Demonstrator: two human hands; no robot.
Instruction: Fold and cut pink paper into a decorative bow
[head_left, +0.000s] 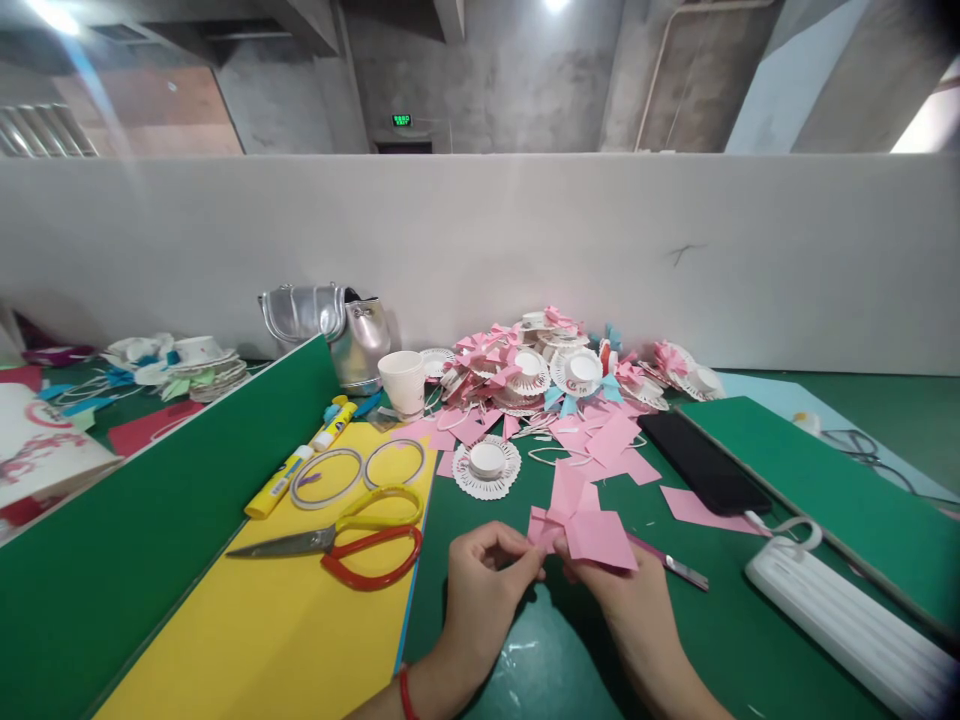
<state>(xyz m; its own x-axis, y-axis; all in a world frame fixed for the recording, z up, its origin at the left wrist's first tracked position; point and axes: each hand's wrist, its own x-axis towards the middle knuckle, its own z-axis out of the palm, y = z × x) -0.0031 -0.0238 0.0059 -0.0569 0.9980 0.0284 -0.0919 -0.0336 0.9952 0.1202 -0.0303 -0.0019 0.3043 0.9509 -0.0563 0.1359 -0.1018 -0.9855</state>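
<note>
A folded pink paper bow (600, 537) is held between both hands above the green table. My left hand (489, 578) pinches its left edge between thumb and fingers. From the right, my right hand (628, 590) grips the lower part, its fingertips partly hidden by the paper. Just beyond lies a white paper-lace disc with a small round cup base (487, 461) at its centre. Beside my right hand, a slim purple and silver tool (679, 569) rests on the table, partly covered.
Scissors (352, 540), tape rolls (326, 478) and glue sticks (281, 482) lie on yellow paper at left. A paper cup (403, 384) stands behind. Decorated paper pieces (529, 372) are heaped at the back. A phone (701, 462) and white power strip (847, 610) lie at right.
</note>
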